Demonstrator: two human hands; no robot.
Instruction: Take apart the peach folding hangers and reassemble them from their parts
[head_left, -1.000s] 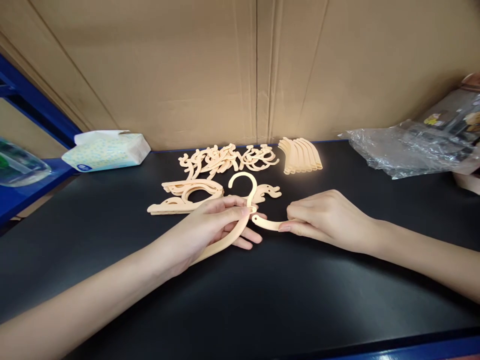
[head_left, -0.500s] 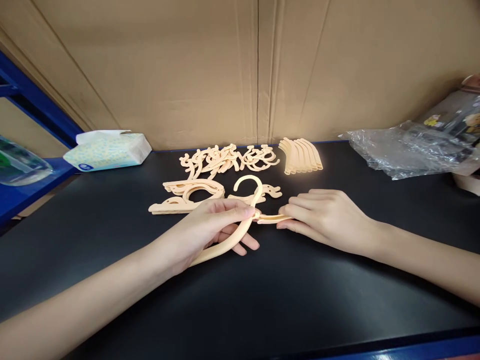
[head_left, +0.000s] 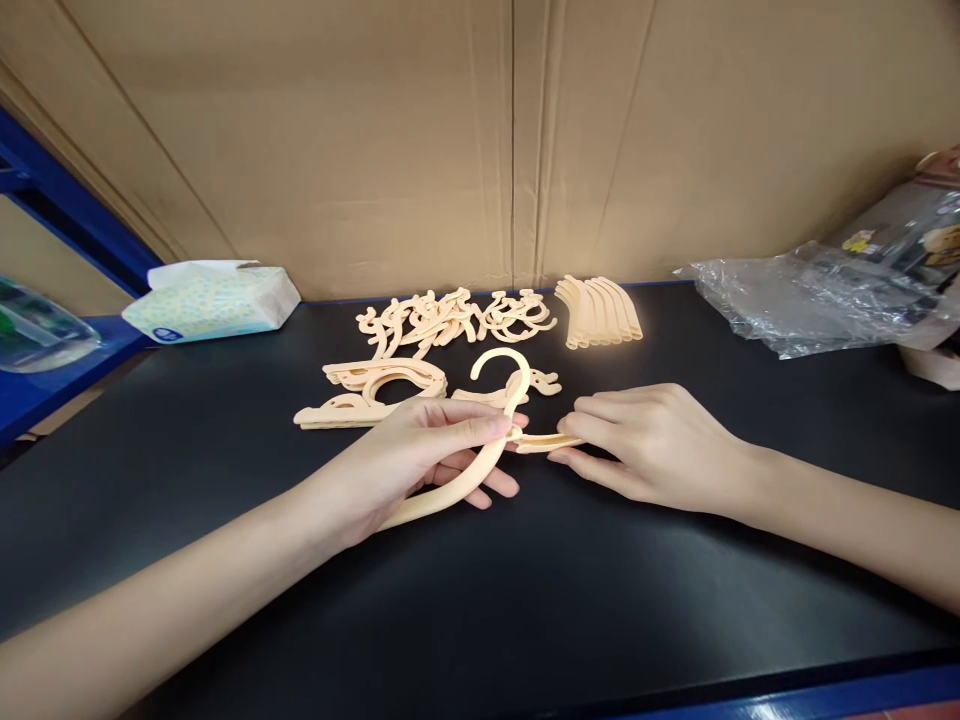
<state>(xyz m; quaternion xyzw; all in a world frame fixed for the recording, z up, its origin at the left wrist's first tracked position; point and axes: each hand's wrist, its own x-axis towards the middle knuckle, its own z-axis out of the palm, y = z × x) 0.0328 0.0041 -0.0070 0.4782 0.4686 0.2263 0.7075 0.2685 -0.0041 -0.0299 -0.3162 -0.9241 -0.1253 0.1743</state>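
My left hand (head_left: 442, 450) pinches a cream plastic clothes hanger (head_left: 461, 487) near its middle, with the curved hook (head_left: 523, 375) standing up above the thumb and one arm running down under the palm. On the other side, my right hand (head_left: 649, 440) grips the outer end of a hanger arm (head_left: 551, 442) that meets the hanger's centre by my left thumb. Whether that joint is fully seated is hidden by the fingers. Behind my left hand lie folded hangers (head_left: 386, 390) in a small stack. More cream hanger pieces (head_left: 544, 382) lie just behind the hook.
At the back are a heap of loose hanger parts (head_left: 427, 322), several hooks (head_left: 517, 315) and a row of hanger arms (head_left: 600, 312). A tissue pack (head_left: 214, 303) stands left, clear plastic bags (head_left: 810, 300) right. A cardboard wall (head_left: 337, 150) closes off the back.
Both hands keep their hold. The hook has tilted slightly to the right, and my right hand's wrist and fingers have shifted very little. The whole view has drifted slightly.
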